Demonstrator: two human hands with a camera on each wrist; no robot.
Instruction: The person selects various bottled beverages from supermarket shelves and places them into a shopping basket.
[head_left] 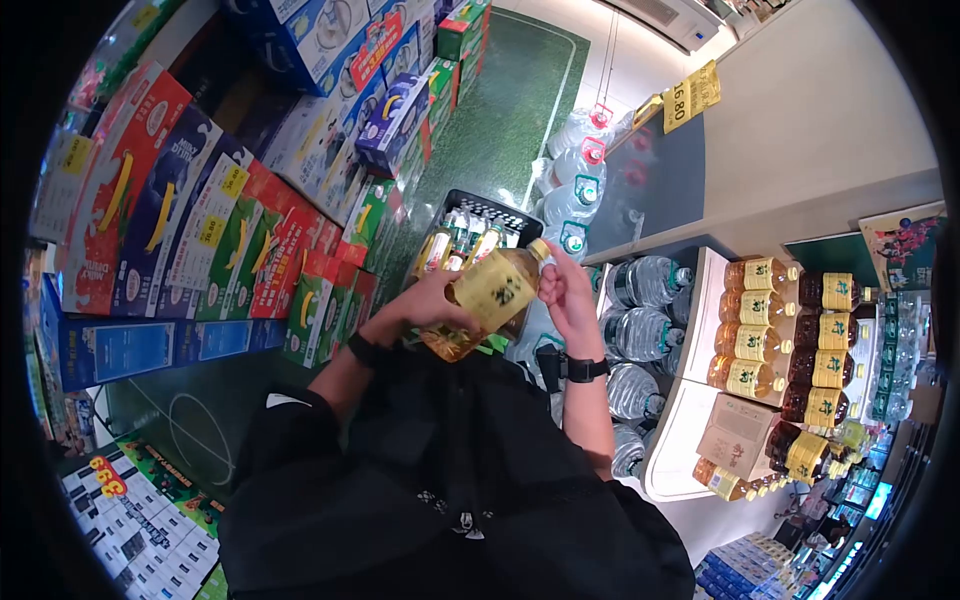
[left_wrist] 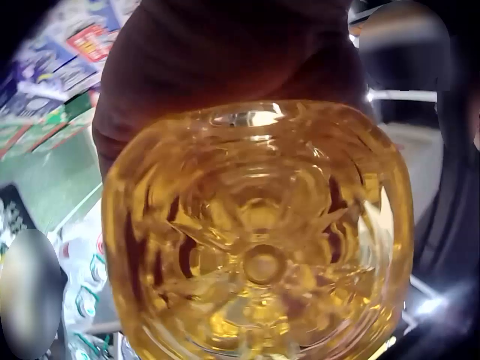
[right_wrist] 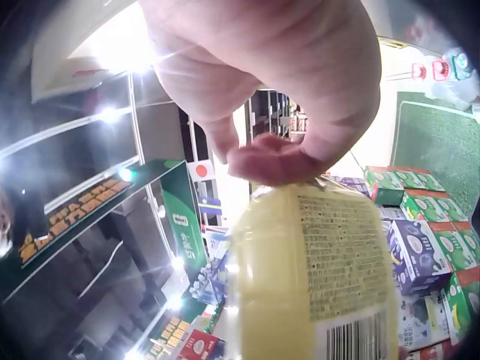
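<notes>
The bottle (head_left: 488, 296) of amber drink is held slanted in front of the person's chest, its long axis running from the base by the left hand (head_left: 425, 303) up to the cap (head_left: 540, 250) at the right hand (head_left: 568, 290); the left fingers curl round the lower body, the right fingertips (right_wrist: 274, 161) pinch the top, hiding the cap in the right wrist view; the left wrist view is filled by the bottle's base, the hand a dark blur behind it; the label print is too small to read; beneath are a black basket (head_left: 470, 205) of bottles, green flooring (head_left: 510, 110), stacked cartons (head_left: 200, 220) and 1 white shelf (head_left: 700, 300) of bottles
</notes>
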